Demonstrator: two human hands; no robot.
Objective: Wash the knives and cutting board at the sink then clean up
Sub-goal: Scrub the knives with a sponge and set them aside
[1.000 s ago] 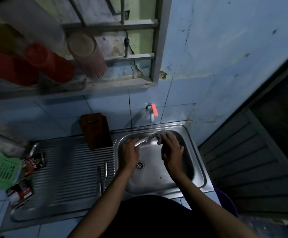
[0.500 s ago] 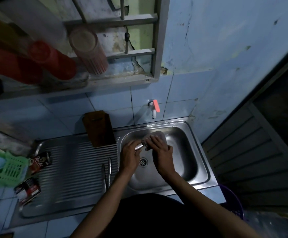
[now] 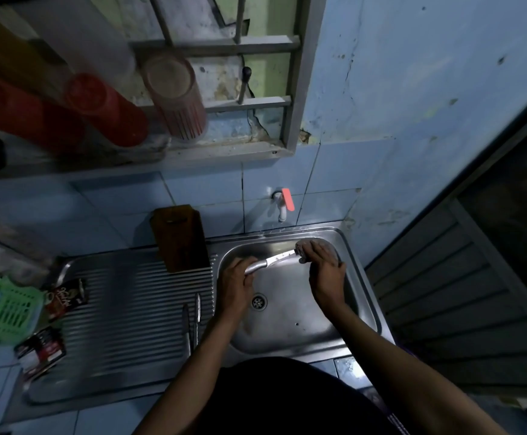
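Since half a second ago both hands have drawn apart along the knife, so the blade now shows bare between them.

Over the steel sink (image 3: 362,296) — its basin on the right, a ribbed draining surface (image 3: 124,312) on the left — I am working above the drain (image 3: 259,302). A brown cutting board (image 3: 179,238) stands propped against the blue tiled wall at the back of the draining surface. My left hand (image 3: 234,285) is curled round the handle of the knife (image 3: 274,260), whose blade slants up to the right. My right hand (image 3: 323,268) grips a pale scrubbing pad (image 3: 317,244) (sponge or cloth, I cannot tell) at the blade's tip, near the basin's back wall. Two more knives (image 3: 192,321) lie side by side on the ribs, just left of my left forearm. Above the basin a white tap (image 3: 282,204) with a red lever sticks out of the tiles — no stream is visible beneath it.
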